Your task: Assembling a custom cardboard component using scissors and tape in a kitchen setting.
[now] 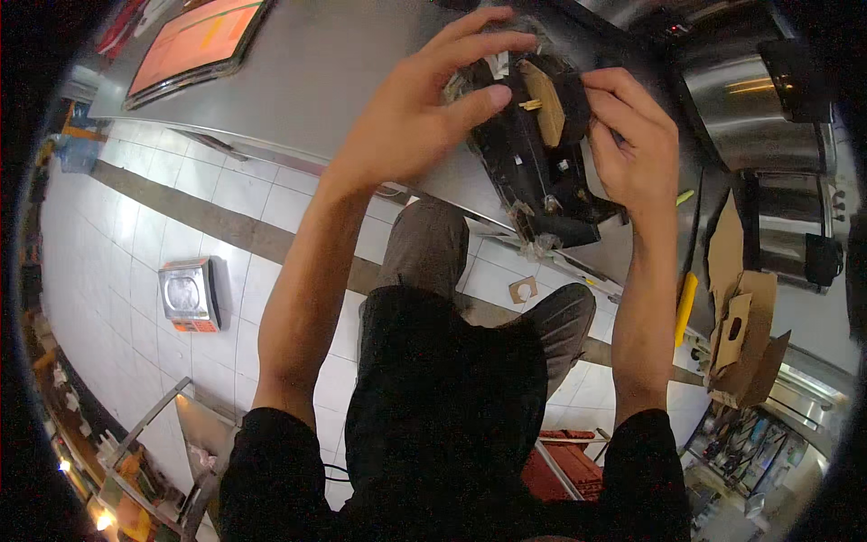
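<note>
On the steel table (298,81) in front of me lies a bulky black object (519,172) with ridges, hollows and crumpled clear plastic about its edges; its kind I cannot make out. A tan cardboard piece (546,107) stands in its upper part, beside a small yellowish bit (529,105). My left hand (420,113) reaches over the object's upper left side, thumb and fingers spread apart. At the upper right edge, my right hand (635,144) has its thumb and fingers pinched together; whatever is between the fingertips is too small or hidden to name.
A tablet-like screen (194,45) rests on the table's far left. Steel appliances (750,99) line the right side. Folded cardboard boxes (736,334) and a yellow-handled tool (686,307) are at the right. A scale (188,294) sits on the tiled floor (117,253).
</note>
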### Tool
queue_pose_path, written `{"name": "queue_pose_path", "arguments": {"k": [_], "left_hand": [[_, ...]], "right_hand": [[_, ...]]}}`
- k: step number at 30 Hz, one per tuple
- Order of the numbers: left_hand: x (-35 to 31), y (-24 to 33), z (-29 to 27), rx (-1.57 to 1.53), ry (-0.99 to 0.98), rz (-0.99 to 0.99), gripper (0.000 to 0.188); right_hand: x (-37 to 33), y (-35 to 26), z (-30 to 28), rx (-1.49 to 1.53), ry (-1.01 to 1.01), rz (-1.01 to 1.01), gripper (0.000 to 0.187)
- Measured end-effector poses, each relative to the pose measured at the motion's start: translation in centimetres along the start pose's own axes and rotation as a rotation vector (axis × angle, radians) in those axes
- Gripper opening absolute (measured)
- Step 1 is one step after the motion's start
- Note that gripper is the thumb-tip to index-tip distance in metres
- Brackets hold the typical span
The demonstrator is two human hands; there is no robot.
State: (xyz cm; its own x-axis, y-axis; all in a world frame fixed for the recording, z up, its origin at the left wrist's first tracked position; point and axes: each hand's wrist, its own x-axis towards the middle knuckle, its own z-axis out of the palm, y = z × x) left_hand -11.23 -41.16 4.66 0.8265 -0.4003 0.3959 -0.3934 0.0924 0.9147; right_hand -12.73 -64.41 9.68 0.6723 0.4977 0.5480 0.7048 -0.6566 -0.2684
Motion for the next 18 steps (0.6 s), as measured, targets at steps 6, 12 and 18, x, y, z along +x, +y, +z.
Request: {"name": "queue_pose_path", "arguments": {"k": [6, 12, 18], "left_hand": [[0.4, 0.9, 0.2, 0.102, 0.015, -0.037, 0.05], [0.9, 2.2, 1.0, -0.127, 0.05, -0.15, 0.049], [2.0, 5.4, 0.5, 0.013, -0.009, -0.353, 0.042]], "right_hand": [[-0.3, 0.2, 0.1, 0.002, 0.008, 0.013, 0.018], [-0.5, 0.2, 0.3, 0.019, 0.039, 0.022, 0.016], [-0.6, -0.2, 0.5, 0.176, 0.086, 0.144, 0.017]]}}
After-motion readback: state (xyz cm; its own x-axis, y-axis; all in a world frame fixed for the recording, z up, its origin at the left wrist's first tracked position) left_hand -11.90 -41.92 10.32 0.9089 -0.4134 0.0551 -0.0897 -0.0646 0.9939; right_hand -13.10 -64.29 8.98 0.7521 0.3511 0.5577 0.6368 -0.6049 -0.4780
